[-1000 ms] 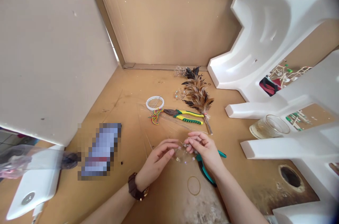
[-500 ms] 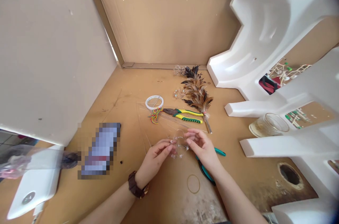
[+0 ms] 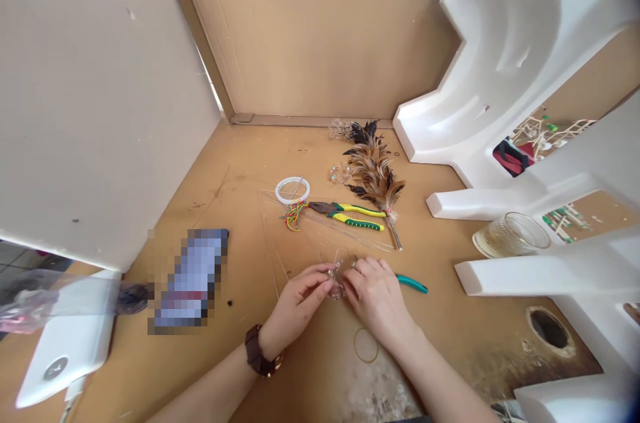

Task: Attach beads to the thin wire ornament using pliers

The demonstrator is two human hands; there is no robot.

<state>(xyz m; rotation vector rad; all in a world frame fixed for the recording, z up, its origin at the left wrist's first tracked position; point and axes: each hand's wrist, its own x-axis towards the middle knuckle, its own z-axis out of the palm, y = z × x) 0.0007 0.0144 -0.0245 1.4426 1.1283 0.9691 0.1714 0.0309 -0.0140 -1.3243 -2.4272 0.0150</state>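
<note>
Both my hands meet low in the middle over a cardboard surface. My left hand (image 3: 300, 303), with a brown watch on its wrist, pinches a small loop of clear wire with clear beads (image 3: 338, 274). My right hand (image 3: 375, 296) is turned back-up, its fingers closed on the same beaded wire from the right. Teal-handled pliers (image 3: 413, 284) lie just under and right of my right hand, partly hidden by it.
Beyond my hands lie yellow-green pliers (image 3: 350, 215), coloured wire bits (image 3: 294, 215), a white tape roll (image 3: 292, 189), a feather bundle (image 3: 373, 173) and small bead pieces (image 3: 340, 174). A glass jar (image 3: 511, 234) and white foam blocks (image 3: 500, 63) stand right; cardboard walls enclose the back and left.
My right hand has rolled from palm-up to back-up and closed in on the left hand. The beaded wire loop has moved slightly lower between my fingers.
</note>
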